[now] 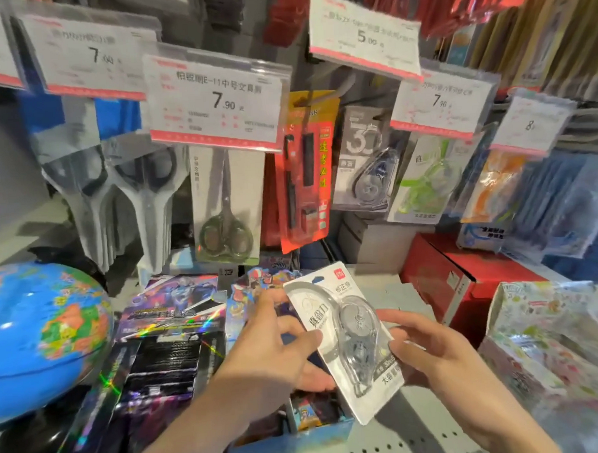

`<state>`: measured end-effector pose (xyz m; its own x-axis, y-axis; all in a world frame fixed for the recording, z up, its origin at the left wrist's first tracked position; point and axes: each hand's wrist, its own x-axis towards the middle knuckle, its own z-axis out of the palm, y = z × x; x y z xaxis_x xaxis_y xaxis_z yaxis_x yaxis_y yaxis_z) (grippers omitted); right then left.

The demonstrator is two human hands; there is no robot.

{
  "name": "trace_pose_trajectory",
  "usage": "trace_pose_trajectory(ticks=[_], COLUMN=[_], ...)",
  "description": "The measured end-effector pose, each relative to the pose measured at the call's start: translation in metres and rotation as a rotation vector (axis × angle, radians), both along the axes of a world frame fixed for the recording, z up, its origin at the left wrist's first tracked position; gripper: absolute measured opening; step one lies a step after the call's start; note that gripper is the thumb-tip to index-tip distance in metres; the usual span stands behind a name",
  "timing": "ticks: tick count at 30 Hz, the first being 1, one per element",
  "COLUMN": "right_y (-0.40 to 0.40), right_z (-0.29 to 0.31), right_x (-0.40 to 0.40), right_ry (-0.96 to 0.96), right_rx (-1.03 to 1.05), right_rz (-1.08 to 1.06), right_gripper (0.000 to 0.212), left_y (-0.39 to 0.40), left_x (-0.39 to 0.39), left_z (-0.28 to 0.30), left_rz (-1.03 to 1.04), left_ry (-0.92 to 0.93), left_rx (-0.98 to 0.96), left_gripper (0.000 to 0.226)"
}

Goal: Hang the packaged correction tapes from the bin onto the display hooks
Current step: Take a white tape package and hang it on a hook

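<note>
A packaged correction tape [345, 340], a clear dispenser on a white card, is held tilted in front of me over the shelf. My left hand [278, 349] grips its left edge with the thumb on the card's face. My right hand [427, 350] holds the card's right side from behind. Up on the display, another correction tape pack [366, 163] hangs from a hook under the price tags, with green [421, 181] and orange [492, 185] packs to its right. The bin is not clearly visible.
Price tags [215, 97] hang in front of the hooks. Packaged scissors [225, 201] and a red stationery pack [306, 172] hang at left and centre. A blue globe [40, 330] stands at the lower left, card packs [169, 332] beside it, red boxes [462, 281] and a patterned box [549, 336] at right.
</note>
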<state>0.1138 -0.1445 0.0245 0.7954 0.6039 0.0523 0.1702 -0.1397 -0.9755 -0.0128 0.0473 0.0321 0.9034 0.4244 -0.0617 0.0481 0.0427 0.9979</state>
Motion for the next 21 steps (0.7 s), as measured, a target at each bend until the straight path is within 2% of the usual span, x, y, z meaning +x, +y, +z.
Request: trace_pose_trajectory(ticks=[4,10,14,18,21], right_y=[0.001,-0.013,-0.024,-0.021,-0.018], right_z=[0.003,0.008,0.007,0.000,-0.003], right_x=[0.007,0.031,0.059,0.078,0.079], right_ry=[-0.001,-0.022,-0.154,-0.249,-0.247], right_rx=[0.039,0.098,0.127,0.224,0.313], right_rz=[0.012,0.073,0.079,-0.074,-0.128], right_gripper=[0.034,0.038,0.039,0.035,0.041], left_y=[-0.004,-0.030,-0.053,-0.071,-0.081], left_x=[0.004,0.016,0.043,0.064,0.072], left_z=[0.003,0.012,0.013,0.023,0.032], left_rz=[0.020,0.067,0.180,0.251,0.298], left_ry=[-0.026,-0.095,-0.180,-0.212,-0.230], left_rx=[0.010,0.058,0.082,0.105,0.162], left_gripper=[0.047,0.044,0.043,0.043,0.043])
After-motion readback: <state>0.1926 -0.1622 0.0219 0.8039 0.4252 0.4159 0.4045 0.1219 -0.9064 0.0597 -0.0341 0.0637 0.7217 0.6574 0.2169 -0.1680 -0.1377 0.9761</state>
